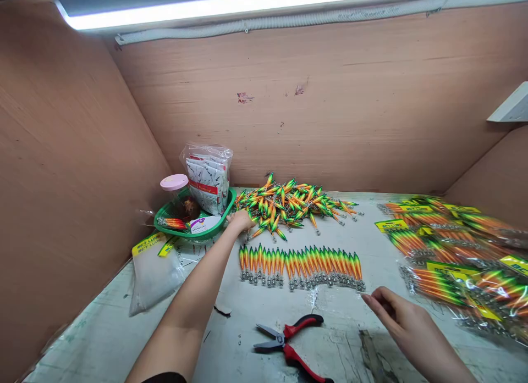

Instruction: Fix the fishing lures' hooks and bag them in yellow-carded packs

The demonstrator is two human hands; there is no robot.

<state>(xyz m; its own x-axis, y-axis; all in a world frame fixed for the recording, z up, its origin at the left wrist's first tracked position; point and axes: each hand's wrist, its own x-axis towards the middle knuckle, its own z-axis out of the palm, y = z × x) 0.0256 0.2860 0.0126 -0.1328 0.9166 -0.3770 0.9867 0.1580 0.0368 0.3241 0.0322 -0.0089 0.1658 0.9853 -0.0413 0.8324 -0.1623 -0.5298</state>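
Note:
My left hand [241, 221] reaches to the left edge of a heap of green, yellow and orange lures [284, 201], beside a green basket; its fingers are partly hidden and what they hold cannot be made out. In front of the heap, a row of similar lures [301, 264] lies side by side, hooks toward me. My right hand [390, 311] hovers near the right end of that row, thumb and forefinger close together, the other fingers curled; whether something small is between them is unclear. Red-handled pliers [282, 340] lie with their jaws apart below the row.
The green basket [198, 236] holds a bag of packets [208, 179], a pink-lidded jar [174, 182] and red lures. Clear bags with yellow labels [157, 270] lie at left. Packed lures [449, 281] cover the right side. Wooden walls [322, 97] surround the table.

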